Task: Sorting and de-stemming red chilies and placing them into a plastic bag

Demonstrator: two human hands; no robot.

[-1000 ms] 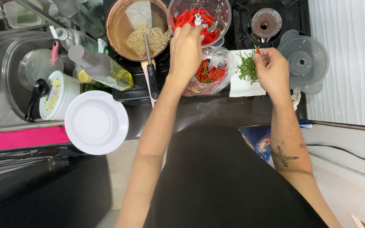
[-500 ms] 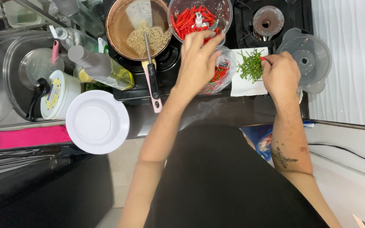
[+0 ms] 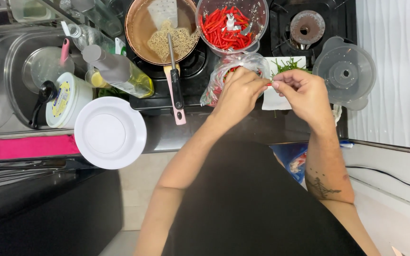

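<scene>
A dark surface (image 3: 167, 135) carries a pan (image 3: 143, 28) of noodles and a blender jar (image 3: 231, 26) of red chillies at its far edge. Nearer, over a plastic bag (image 3: 224, 68), the left hand (image 3: 238, 92) and right hand (image 3: 302, 92) meet, fingers pinched together on one small chilli (image 3: 269, 84).

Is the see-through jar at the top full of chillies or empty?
Partly full. The jar holds a heap of red chillies around its middle post, and its lid lies off to the side.
</scene>
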